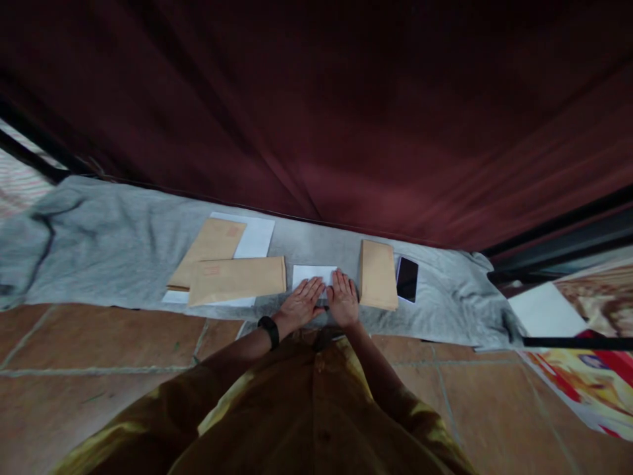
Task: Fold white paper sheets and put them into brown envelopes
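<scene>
A small white sheet of paper [307, 271], perhaps folded, lies on the grey cloth in front of my body. My left hand [301, 305] rests flat on its lower left part, fingers stretched out. On its right side lies my right hand [343, 300], palm down with the fingers extended. Both hands cover the paper's lower edge. Left of them, a brown envelope [237, 278] overlaps another brown envelope [217, 241] and some larger white paper [254, 237]. Close by on the right is a stack of brown envelopes [376, 274].
A phone [407, 280] with a dark screen lies right of the envelope stack. Grey cloth [123, 244] covers the long narrow surface, backed by a dark red curtain [316, 132]. At far right are a white sheet [548, 310] and a colourful printed sheet [593, 382]. Tiles [494, 396] form the floor.
</scene>
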The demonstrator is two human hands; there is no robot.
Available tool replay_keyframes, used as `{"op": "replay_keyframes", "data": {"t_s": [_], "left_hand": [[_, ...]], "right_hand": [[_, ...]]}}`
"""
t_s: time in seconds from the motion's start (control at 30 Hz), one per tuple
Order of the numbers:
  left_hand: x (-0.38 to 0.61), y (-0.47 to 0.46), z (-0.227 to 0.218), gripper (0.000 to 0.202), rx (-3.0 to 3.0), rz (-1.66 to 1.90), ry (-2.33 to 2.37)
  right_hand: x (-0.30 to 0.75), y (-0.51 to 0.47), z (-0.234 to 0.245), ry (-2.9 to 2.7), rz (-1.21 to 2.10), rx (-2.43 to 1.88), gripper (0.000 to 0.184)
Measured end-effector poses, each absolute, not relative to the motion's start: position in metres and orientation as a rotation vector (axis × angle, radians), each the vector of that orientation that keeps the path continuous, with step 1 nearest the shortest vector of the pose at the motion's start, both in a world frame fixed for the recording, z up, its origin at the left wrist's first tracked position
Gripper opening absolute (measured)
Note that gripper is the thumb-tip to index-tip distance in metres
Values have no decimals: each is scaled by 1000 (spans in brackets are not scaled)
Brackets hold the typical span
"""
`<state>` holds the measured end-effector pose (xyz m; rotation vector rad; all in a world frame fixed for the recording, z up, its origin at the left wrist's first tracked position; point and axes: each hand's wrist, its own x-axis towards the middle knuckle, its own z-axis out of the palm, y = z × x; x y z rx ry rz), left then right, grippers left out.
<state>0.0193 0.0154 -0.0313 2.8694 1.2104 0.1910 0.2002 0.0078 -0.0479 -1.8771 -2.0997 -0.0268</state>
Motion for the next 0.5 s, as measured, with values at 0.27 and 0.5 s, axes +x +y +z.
{"op": "replay_keyframes", "data": {"t_s": [0.27, 0.5], "left_hand": [[17, 13, -29, 71, 2866, 208, 1202], [15, 7, -29, 69, 2809, 229, 1272]], "right_hand": [[202, 1, -50, -2052, -55, -1866, 53], [205, 0, -51, -2076, -34, -1879, 55]]}}
